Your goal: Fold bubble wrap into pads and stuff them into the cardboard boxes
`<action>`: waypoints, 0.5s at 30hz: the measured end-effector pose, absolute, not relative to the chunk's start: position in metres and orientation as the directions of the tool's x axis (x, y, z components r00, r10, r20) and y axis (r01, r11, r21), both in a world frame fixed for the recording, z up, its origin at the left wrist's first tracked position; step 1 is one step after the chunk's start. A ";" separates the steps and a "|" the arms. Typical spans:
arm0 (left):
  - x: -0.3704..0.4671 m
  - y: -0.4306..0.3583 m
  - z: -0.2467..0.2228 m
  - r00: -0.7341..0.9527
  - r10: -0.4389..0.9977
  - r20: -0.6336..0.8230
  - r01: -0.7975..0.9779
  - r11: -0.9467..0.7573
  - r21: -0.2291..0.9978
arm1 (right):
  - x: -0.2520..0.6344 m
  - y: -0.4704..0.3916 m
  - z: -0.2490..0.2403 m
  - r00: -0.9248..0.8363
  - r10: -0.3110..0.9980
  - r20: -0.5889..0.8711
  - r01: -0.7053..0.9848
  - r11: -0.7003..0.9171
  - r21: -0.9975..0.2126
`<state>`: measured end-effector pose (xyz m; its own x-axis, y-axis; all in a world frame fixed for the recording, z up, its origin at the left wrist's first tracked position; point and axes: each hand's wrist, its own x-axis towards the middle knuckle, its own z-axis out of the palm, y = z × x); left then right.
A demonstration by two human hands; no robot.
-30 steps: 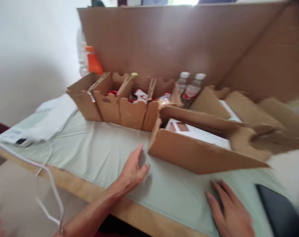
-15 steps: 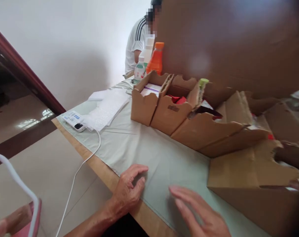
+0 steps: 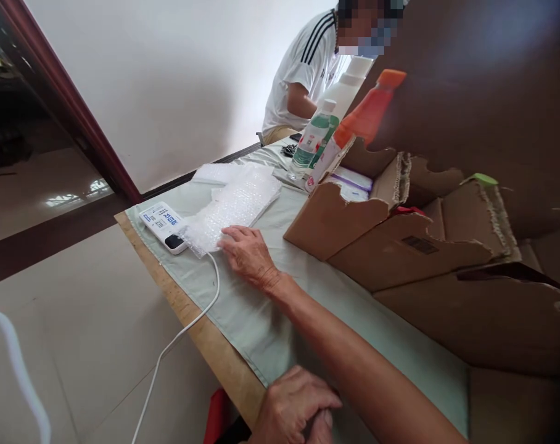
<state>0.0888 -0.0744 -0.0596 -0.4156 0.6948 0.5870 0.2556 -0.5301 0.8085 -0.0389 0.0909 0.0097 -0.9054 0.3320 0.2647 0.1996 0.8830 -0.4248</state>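
Observation:
My right hand [image 3: 250, 256] reaches across to the bubble wrap [image 3: 243, 197], its fingers stretched out and slightly bent at the near edge of the sheets; the thumb is hidden beneath. My left hand [image 3: 298, 407] rests low at the table's front edge, loosely curled, with a gap between thumb and fingers and nothing visible in it. Left of the bubble wrap lies a white power bank [image 3: 163, 225] with blue print and a dark display. A white cable [image 3: 187, 327] emerges from under the wrap and hangs over the table edge.
Cardboard bins [image 3: 386, 240] line the right side, holding packets and red items. Behind them stand a clear bottle [image 3: 311, 145] with a green label and an orange-capped bottle [image 3: 370, 111]. A person [image 3: 298, 80] in a white shirt sits at the far end. Pale cloth [image 3: 243, 327] covers the table.
My right hand has moved forward and left, from above the cloth to the bubble wrap. My left hand has drawn back toward me and curled more. The view has turned left.

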 end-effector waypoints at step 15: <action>0.044 -0.074 -0.006 -0.303 0.856 -0.420 -0.898 -0.109 0.427 | 0.235 0.002 0.063 -0.694 0.672 0.257 0.081 0.428 -0.900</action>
